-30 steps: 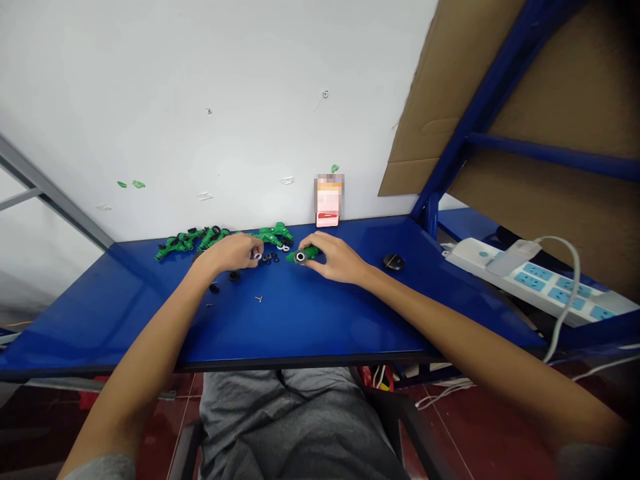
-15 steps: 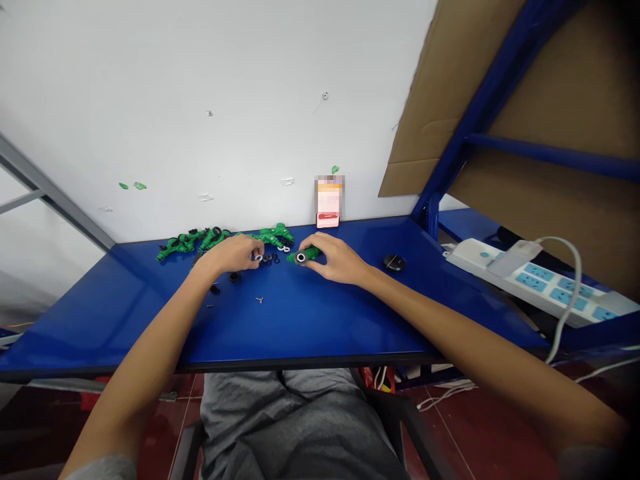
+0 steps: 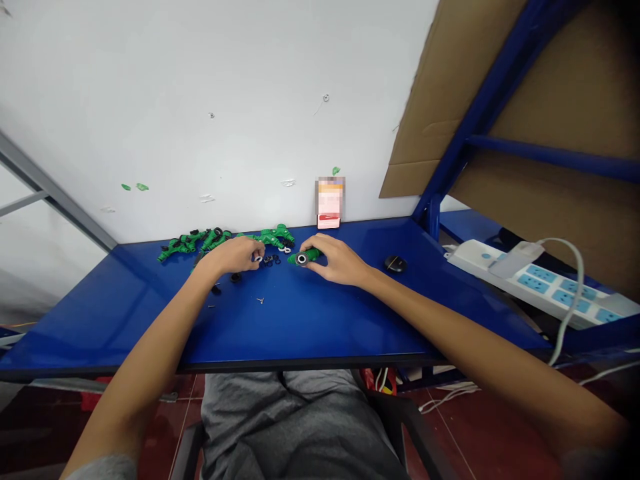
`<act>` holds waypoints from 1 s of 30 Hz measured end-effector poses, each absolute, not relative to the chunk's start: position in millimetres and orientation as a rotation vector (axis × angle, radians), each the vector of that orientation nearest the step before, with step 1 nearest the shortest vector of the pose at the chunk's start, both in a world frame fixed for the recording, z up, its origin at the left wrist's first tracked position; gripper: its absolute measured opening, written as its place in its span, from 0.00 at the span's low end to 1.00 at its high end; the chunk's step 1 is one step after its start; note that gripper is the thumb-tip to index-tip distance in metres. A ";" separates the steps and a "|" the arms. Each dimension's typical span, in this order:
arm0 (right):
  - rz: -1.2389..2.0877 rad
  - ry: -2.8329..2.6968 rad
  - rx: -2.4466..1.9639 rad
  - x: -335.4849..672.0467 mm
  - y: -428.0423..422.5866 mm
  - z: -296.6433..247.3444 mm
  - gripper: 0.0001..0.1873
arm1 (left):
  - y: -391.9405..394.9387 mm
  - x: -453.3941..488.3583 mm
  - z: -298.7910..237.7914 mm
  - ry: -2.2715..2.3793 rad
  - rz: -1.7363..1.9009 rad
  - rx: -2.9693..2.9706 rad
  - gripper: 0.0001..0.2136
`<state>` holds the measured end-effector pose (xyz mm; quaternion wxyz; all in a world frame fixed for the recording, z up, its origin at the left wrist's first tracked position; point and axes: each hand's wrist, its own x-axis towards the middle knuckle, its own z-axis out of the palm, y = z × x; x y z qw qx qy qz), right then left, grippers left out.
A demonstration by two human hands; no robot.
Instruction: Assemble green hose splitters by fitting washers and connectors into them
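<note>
My right hand (image 3: 341, 259) is closed around a green plastic fitting (image 3: 311, 255), whose round end with a white ring inside a dark rim faces me. To its left, my left hand (image 3: 239, 255) pinches a small white ring (image 3: 259, 259) between thumb and fingertips. Several small black rings (image 3: 273, 260) lie on the blue table between the hands. Just behind them are loose white rings (image 3: 285, 250). More green fittings (image 3: 273, 235) lie in a heap along the wall, partly hidden by my left hand.
Small screws (image 3: 261, 301) and black round parts (image 3: 235, 277) lie on the blue table (image 3: 320, 327). A phone (image 3: 329, 203) leans on the wall. A round black object (image 3: 395, 264) is at right, with a white power strip (image 3: 540, 280) beyond.
Both hands keep almost the same place and the same hold. The whole view has shifted very slightly.
</note>
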<state>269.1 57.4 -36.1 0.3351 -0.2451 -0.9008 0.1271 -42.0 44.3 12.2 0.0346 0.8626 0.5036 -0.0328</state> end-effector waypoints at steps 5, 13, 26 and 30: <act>0.337 -2.353 -0.639 269.1 57.0 -35.6 0.08 | 43.1 -40.8 13.7 1.560 -0.113 2.645 0.12; 0.332 -2.351 -0.633 269.2 57.8 -36.4 0.08 | 44.8 -42.2 11.2 1.555 -0.100 2.649 0.11; 0.333 -2.355 -0.633 269.2 55.8 -34.5 0.08 | 43.2 -43.1 14.5 1.564 -0.050 2.625 0.12; 0.336 -2.360 -0.634 269.2 55.1 -33.5 0.08 | 43.3 -43.1 13.9 1.534 -0.047 2.644 0.11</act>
